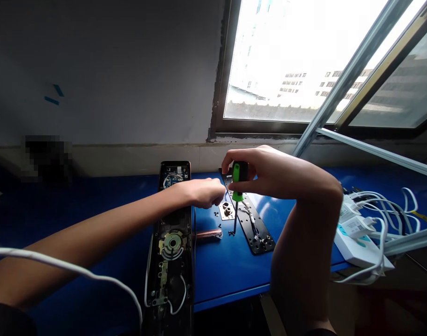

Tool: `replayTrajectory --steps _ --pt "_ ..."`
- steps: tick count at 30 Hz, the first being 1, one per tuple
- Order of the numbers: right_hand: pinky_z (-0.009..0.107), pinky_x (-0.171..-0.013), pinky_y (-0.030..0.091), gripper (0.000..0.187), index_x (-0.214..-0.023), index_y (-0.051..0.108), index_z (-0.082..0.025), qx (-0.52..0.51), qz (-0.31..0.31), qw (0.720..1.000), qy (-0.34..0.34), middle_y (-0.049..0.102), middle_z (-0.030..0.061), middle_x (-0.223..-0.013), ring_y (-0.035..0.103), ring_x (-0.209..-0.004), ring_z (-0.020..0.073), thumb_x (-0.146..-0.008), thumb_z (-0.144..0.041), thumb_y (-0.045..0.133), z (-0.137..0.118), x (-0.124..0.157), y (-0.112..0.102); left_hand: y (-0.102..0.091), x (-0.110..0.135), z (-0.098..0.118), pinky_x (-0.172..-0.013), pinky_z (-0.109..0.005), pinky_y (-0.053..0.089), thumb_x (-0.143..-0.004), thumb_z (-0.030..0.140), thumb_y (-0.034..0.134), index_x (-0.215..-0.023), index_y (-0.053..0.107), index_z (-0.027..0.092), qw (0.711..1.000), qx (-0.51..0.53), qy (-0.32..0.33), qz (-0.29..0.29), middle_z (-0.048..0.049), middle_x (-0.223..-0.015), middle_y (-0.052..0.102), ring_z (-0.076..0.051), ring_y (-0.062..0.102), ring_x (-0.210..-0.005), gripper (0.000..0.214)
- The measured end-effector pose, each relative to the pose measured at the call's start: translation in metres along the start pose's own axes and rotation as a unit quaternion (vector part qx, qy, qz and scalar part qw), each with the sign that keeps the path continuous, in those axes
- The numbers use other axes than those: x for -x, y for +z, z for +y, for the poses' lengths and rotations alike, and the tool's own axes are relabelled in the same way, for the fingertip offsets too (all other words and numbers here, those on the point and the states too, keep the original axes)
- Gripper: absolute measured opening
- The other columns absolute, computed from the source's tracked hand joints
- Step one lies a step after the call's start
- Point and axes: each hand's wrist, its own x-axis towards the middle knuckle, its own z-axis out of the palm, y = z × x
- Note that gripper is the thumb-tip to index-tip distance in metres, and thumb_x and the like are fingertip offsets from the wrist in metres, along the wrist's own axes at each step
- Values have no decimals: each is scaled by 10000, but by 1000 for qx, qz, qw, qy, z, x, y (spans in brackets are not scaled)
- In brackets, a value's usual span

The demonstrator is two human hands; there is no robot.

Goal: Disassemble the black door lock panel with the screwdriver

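Note:
My right hand [255, 170] is wrapped round the green and black handle of a screwdriver [236, 186]. Its shaft points down, with the tip beside several small dark screws [231, 233] on the blue table. To the left of the handle, my left hand [210, 192] has its fingers pinched together; whatever they hold, if anything, is hidden. Under my left forearm lies a long black housing [173, 275], opened to show a circuit board, a round metal part and white wires. A small metal plate [227, 211] lies below my hands, next to a black perforated plate [257, 224] with a cable.
A copper-coloured cylinder [209, 234] lies right of the housing on the blue table [227, 275]. A white power strip [360, 247] with chargers and tangled cables stands at the right, by a metal frame [353, 70]. A white cable [77, 269] crosses my left forearm.

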Motion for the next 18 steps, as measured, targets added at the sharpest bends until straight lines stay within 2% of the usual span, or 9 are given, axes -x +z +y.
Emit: replayTrajectory --steps 1,4,6,9,11,13,18 --pt "260 -549 427 237 -1070 681 -238 0 4 1000 -8 707 -7 -891 600 -691 122 -851 -310 738 -2 -1 0 -3 10 -2 -566 -264 410 -759 49 629 -871 758 175 1000 4 4 15 -60 -907 708 -167 592 -692 212" --pt "267 -591 441 241 -1110 666 -234 -8 25 999 -46 709 2 -932 606 -737 127 -883 -292 723 -7 -4 1 -8 43 -10 -602 -279 415 -856 96 629 -786 745 176 990 13 66 124 -29 -761 684 -142 579 -631 156" --pt "276 -630 461 243 -1142 648 -226 -20 38 996 -77 714 20 -982 621 -784 138 -911 -280 700 -12 -6 2 -8 66 -17 -675 -275 461 -890 96 627 -886 773 184 978 37 91 182 -32 -822 723 -142 632 -694 171" --pt "285 -673 501 272 -1180 634 -220 -53 41 991 -115 714 42 -1039 648 -843 158 -930 -309 693 -21 -11 4 -4 97 -28 -703 -261 493 -916 131 653 -976 792 192 964 74 74 244 -44 -898 753 -157 679 -788 163" --pt "280 -660 518 307 -1212 627 -218 -84 55 987 -128 705 49 -1062 659 -857 161 -939 -343 692 -28 -15 8 1 114 -36 -706 -249 506 -928 151 662 -995 794 194 957 98 67 263 -42 -925 762 -153 694 -802 154" --pt "273 -637 532 325 -1243 611 -222 -119 96 979 -132 689 52 -1080 666 -857 157 -949 -341 678 -36 -20 12 7 128 -44 -710 -244 518 -940 173 665 -1000 796 200 954 112 59 270 -37 -934 764 -148 701 -805 146" --pt "334 -692 581 318 -1198 597 -232 -151 262 944 -132 673 57 -1053 680 -929 201 -905 -284 707 -53 -40 29 21 148 -56 -774 -275 554 -956 242 677 -1058 795 212 945 125 33 301 -55 -1001 747 -167 697 -869 159"
